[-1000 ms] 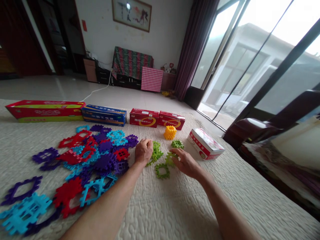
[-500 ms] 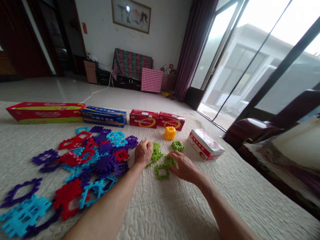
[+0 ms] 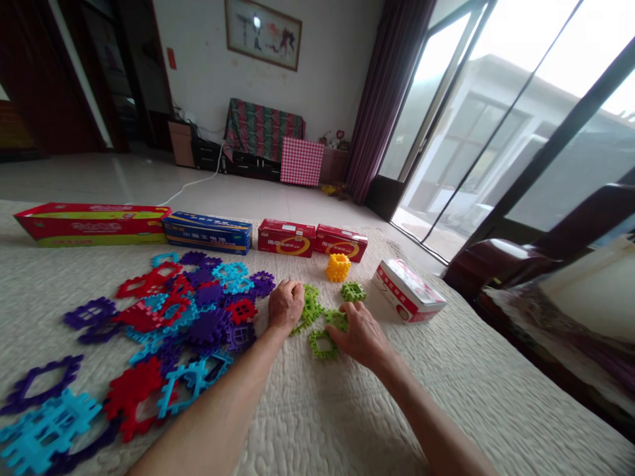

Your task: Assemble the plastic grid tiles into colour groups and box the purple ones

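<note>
My left hand (image 3: pixel 286 305) is curled closed against the left side of several green interlocking plastic tiles (image 3: pixel 311 305); what its fingers hold, if anything, is hidden. On the right, my right hand (image 3: pixel 363 332) has its thumb and fingers around the edges of a green toy tile (image 3: pixel 337 320) lying on the quilt. A square green frame tile (image 3: pixel 322 344) lies just in front of it. Behind that hand sits a small green assembled block (image 3: pixel 353 291). Farther back stands a yellow assembled block (image 3: pixel 338 267).
A spread of purple, red and light blue tiles (image 3: pixel 206 325) covers the left. Along the back stand a red and green box (image 3: pixel 94 225), a blue box (image 3: pixel 208 233) and two red boxes (image 3: pixel 286 238). A white and red box (image 3: pixel 409 289) is at right, on the quilt (image 3: pixel 317 423).
My right hand has shifted slightly right and its fingers have drawn in around the green tile. My left hand stays almost where it was.
</note>
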Demonstrator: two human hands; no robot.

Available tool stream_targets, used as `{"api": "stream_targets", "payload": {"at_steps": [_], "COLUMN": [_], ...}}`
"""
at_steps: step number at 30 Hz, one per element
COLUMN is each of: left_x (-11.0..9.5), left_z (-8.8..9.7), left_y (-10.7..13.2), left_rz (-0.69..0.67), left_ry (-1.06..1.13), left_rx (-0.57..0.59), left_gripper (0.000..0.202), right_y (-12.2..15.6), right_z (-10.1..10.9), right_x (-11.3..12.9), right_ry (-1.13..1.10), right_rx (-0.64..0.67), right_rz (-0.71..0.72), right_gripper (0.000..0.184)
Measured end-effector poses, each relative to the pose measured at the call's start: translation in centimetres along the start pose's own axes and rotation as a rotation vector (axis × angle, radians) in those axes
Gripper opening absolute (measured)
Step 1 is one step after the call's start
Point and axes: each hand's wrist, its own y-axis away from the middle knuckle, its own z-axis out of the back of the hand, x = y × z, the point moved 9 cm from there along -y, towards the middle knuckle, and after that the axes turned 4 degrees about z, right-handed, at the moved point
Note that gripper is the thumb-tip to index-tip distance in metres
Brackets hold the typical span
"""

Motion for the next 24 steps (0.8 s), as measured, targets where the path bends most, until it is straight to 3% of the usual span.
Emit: {"api": "stream_targets", "payload": {"at_steps": [7, 15, 19, 24], "left_x": [0.0, 0.0, -0.1, -0.2], "left_z": [0.0, 0.0, 0.0, 0.1], "left_y": [0.0, 0.0, 0.1, 0.1], "left_rz": [-0.001, -0.007, -0.004, 0.002], "left_ry": [0.003, 0.027, 0.028, 0.020], "left_rx": [-0.005, -0.009, -0.005, -0.008], "left_gripper": [0.027, 0.027, 0.027, 0.027], "right_y": [-0.6, -4.4, -4.7, -4.2], "right_z": [0.6, 4.5, 3.7, 2.3], "right_x": [-0.8, -4.4, -6.2, -6.6], "right_ry": [-0.114, -0.142, -0.162, -0.130], "right_rx": [-0.057, -0.400, -0.446, -0.423], "right_rz": [0.000, 0.023, -0.007, -0.025], "right_gripper": [0.033, 0.037, 0.039, 0.038]}}
